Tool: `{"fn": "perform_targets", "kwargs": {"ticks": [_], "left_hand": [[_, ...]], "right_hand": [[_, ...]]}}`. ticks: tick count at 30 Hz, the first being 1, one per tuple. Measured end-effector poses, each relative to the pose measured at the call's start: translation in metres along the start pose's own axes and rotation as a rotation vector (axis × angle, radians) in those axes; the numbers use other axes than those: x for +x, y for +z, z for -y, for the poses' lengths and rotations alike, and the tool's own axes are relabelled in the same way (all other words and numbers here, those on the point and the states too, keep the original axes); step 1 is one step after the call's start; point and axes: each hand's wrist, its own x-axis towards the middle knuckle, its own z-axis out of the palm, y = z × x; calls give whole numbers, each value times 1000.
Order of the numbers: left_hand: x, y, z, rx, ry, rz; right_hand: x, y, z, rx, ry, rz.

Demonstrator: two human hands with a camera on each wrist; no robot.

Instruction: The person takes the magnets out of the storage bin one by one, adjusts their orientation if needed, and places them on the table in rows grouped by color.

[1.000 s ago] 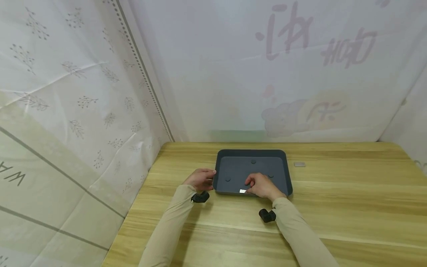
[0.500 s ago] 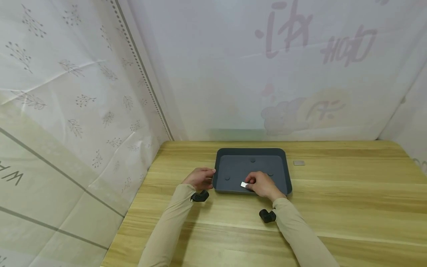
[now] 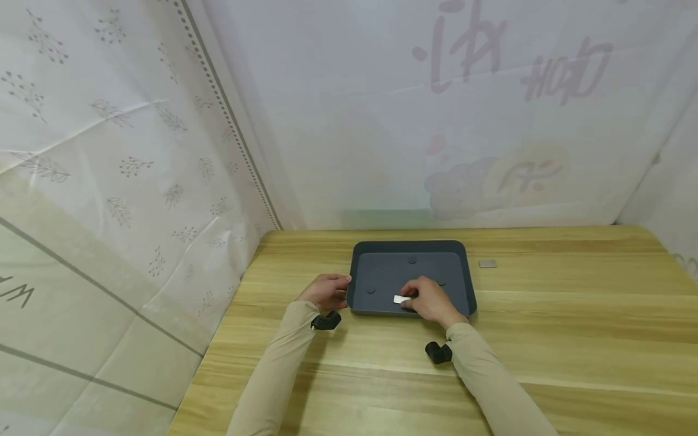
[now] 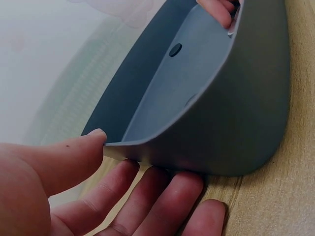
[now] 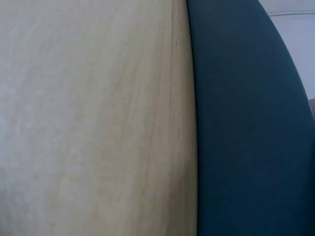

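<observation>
a small silver plate (image 3: 400, 299) sits pinched at the fingertips of the right hand (image 3: 428, 301), just over the floor of the dark grey tray (image 3: 463, 272), near its front wall. the left hand (image 3: 327, 292) grips the tray's left front corner, the thumb (image 4: 74, 157) on the rim and the fingers (image 4: 162, 196) curled under the outer wall. beyond the right hand, three small round bumps (image 3: 412, 261) show on the tray floor. further right of this hand, a second silver plate (image 3: 488, 263) lies on the wooden counter (image 3: 572, 327), apart from the tray.
</observation>
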Motion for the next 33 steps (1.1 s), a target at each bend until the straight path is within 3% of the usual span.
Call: {"fn": "perform_targets", "kwargs": {"ticks": [33], "left_hand": [[4,-2,3,-7,10,4]], "right_hand": [[0,4,0,-57,6,-52]]}}
